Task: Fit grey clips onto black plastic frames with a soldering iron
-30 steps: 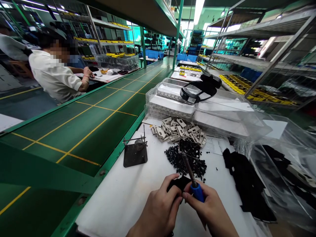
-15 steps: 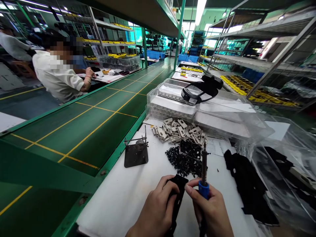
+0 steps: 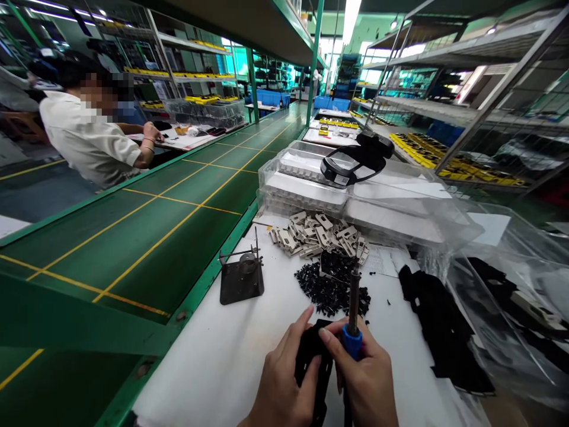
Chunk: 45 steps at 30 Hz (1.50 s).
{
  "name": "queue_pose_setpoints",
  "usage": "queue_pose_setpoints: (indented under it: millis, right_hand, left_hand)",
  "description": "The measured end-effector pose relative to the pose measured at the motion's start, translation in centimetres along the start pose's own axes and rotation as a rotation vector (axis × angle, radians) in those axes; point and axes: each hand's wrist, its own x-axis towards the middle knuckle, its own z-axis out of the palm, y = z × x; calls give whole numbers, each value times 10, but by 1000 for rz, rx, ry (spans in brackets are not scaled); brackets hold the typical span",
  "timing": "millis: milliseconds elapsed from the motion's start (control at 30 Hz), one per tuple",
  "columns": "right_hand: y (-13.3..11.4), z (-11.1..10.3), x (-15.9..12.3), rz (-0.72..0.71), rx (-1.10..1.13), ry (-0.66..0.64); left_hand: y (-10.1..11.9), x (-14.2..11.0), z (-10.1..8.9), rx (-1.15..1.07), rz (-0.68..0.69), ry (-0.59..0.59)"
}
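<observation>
My left hand (image 3: 287, 373) is closed around a long black plastic part (image 3: 320, 379) with slots, its index finger lifted and stretched forward. Close against it, my right hand (image 3: 364, 373) grips a blue-handled soldering iron (image 3: 352, 335), its metal shaft pointing up and away from me. The right thumb and index finger touch the top end of the black part; whether a small piece is pinched there I cannot tell. Just beyond both hands lies a pile of small black pieces (image 3: 320, 290). Behind that sits a heap of beige plastic pieces (image 3: 322, 232).
A metal soldering stand (image 3: 241, 283) is on the white table at left. Clear plastic trays (image 3: 306, 193) carry a black strapped headset (image 3: 355, 160). Black parts (image 3: 444, 332) lie at right beside a clear bin (image 3: 511, 320). A green conveyor (image 3: 178, 204) runs along the left; a person (image 3: 93, 136) sits across it.
My right thumb and fingers have come onto the top of the black part, with the iron moving left alongside. My left index finger has lifted and straightened. The view has shifted slightly.
</observation>
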Motion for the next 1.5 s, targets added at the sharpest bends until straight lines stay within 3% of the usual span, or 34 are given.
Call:
queue_pose_setpoints:
  millis: [100,333,567,1000,1200,1500]
  right_hand:
    - [-3,1,-3,22,32,17]
    - [4,1,-8,12,35,14]
    - [5,2,-11,-32,7,33]
    - [0,-3,-11,12,11,26]
    - [-9,-3,-13,-55,28,65]
    - [-16,-2,-9,79,134,-18]
  left_hand:
    - [1,1,0,-32,19,8]
    - [4,4,1,-133,-82,42]
    - [2,5,2,-127,-71,68]
    - [6,6,1,-120,-74,88]
    - [5,10,2,-118,-103,116]
    - [7,10,3,-76,-80,80]
